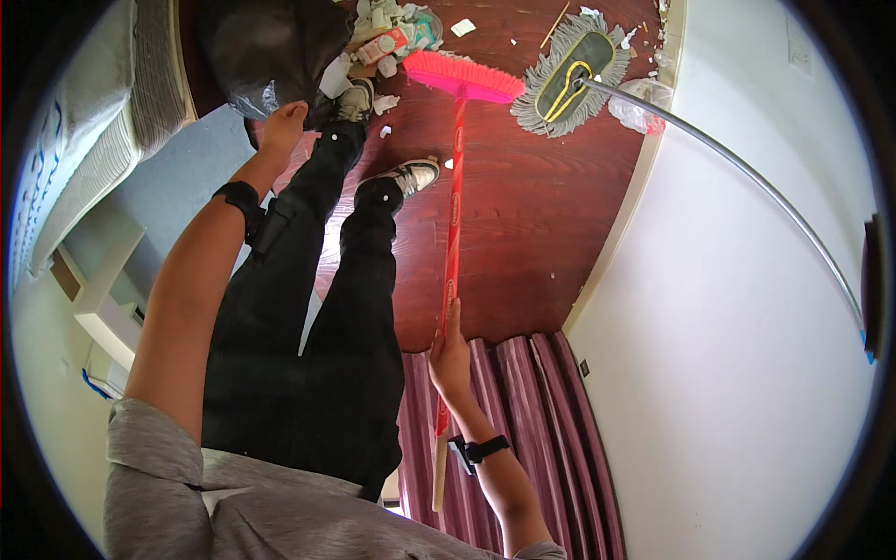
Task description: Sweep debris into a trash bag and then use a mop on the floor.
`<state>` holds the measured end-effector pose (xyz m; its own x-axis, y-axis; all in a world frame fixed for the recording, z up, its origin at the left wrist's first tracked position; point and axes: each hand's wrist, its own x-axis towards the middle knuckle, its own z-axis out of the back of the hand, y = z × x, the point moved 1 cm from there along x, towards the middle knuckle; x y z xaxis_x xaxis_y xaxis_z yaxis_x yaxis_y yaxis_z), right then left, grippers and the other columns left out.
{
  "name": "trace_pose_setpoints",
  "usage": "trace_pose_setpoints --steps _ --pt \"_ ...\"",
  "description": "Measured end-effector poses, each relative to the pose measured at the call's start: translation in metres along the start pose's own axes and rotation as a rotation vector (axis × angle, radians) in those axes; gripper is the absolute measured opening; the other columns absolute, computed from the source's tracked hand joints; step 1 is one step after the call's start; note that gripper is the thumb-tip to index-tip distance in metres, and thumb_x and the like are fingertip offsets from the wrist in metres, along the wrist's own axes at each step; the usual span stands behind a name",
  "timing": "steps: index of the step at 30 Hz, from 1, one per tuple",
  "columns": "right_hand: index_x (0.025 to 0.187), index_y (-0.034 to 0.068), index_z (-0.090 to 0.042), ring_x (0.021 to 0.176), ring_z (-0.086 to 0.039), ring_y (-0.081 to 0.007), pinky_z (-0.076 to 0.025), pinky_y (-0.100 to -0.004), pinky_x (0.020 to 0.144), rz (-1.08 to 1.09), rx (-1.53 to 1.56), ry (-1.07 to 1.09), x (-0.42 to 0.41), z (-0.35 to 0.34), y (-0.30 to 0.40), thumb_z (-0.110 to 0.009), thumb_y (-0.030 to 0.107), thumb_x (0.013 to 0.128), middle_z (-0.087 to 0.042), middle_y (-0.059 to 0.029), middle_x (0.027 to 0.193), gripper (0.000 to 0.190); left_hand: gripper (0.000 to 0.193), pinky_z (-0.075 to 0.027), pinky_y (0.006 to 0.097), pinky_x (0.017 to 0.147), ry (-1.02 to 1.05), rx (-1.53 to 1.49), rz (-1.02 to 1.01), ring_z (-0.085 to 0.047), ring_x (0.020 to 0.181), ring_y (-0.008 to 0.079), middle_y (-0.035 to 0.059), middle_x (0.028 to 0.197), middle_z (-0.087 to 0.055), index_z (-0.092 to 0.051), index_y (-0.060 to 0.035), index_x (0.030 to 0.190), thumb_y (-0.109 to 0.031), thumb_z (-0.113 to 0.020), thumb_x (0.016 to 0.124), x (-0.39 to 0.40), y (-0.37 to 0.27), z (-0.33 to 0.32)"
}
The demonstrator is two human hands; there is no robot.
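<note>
My left hand [283,134] pinches the edge of a large black plastic bag [269,49] at the upper left. The bag's mouth is not clearly visible. In my right hand [449,360] is the red handle of a broom [455,203], gripped near its lower end in the picture. Its pink bristle head [463,78] points away from me, beside a heap of litter [392,35] made of crumpled paper, a carton and other scraps. Part of that heap lies against the bag and my shoe [355,101].
A grey string mop [575,75] rests right of the broom head, its metal pole reaching along the white wall [728,280]. Near the skirting lies a clear plastic bag [640,105]. A mattress [157,77] stands at left; purple curtains [518,392] hang behind me. Small scraps dot the red wooden floor [532,231].
</note>
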<state>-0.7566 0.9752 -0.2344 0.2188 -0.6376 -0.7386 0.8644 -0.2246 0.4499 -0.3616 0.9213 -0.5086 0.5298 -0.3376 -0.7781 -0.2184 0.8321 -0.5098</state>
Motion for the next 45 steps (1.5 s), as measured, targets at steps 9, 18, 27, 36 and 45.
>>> trace_pose_setpoints --steps 9,18,27,36,45 --pt "0.146 0.006 -0.015 0.077 -0.067 -0.0313 -0.052 -0.0330 0.065 -0.099 0.118 -0.025 0.009 0.041 0.018 -0.043 0.010 0.095 -0.062 -0.0256 0.097 0.058 0.031 -0.045 0.0258 0.064 -0.143 0.036 -0.120 -0.052 0.073 0.0090 -0.0019 0.089 -0.061 -0.063 -0.0056 0.112 -0.027 -0.055 0.091 -0.004 -0.019 -0.005" --pt "0.146 0.004 -0.006 0.101 -0.056 -0.0445 -0.047 -0.0438 0.079 -0.174 0.134 0.056 0.097 0.013 0.022 -0.043 0.007 0.092 -0.048 -0.0355 0.120 0.065 0.027 -0.046 0.0250 0.072 -0.103 -0.224 0.005 -0.052 0.076 0.0102 -0.0016 0.086 -0.056 -0.060 -0.0055 0.109 -0.026 -0.052 0.093 -0.005 -0.048 -0.026" --pt "0.146 0.005 -0.006 0.100 -0.054 -0.0485 -0.046 -0.0487 0.081 -0.152 0.056 0.581 -0.035 0.041 0.079 -0.041 -0.001 0.087 -0.047 -0.0351 0.122 0.069 0.026 -0.042 0.0255 0.054 -0.098 -0.228 -0.032 -0.049 0.059 0.0085 0.0001 0.067 -0.054 -0.063 -0.0029 0.101 -0.023 -0.052 0.091 0.002 -0.056 -0.030" --pt "0.147 0.008 -0.005 0.097 -0.059 -0.0448 -0.050 -0.0464 0.082 -0.297 0.014 0.440 -0.017 0.104 0.086 -0.045 0.001 0.088 -0.043 -0.0337 0.128 0.071 0.029 -0.044 0.0261 0.064 -0.188 0.007 -0.121 -0.053 0.070 0.0105 0.0015 0.079 -0.058 -0.062 -0.0038 0.107 -0.027 -0.052 0.092 0.030 -0.010 0.002" --pt "0.145 0.002 -0.002 0.072 -0.058 -0.0437 -0.048 -0.0482 0.062 -0.103 -0.354 0.257 0.095 0.084 0.083 -0.044 0.003 0.088 -0.056 -0.0303 0.090 0.071 0.027 -0.041 0.0254 0.060 -0.189 -0.068 -0.066 -0.049 0.065 0.0094 -0.0004 0.073 -0.055 -0.063 -0.0047 0.102 -0.027 -0.054 0.090 0.036 -0.016 0.010"
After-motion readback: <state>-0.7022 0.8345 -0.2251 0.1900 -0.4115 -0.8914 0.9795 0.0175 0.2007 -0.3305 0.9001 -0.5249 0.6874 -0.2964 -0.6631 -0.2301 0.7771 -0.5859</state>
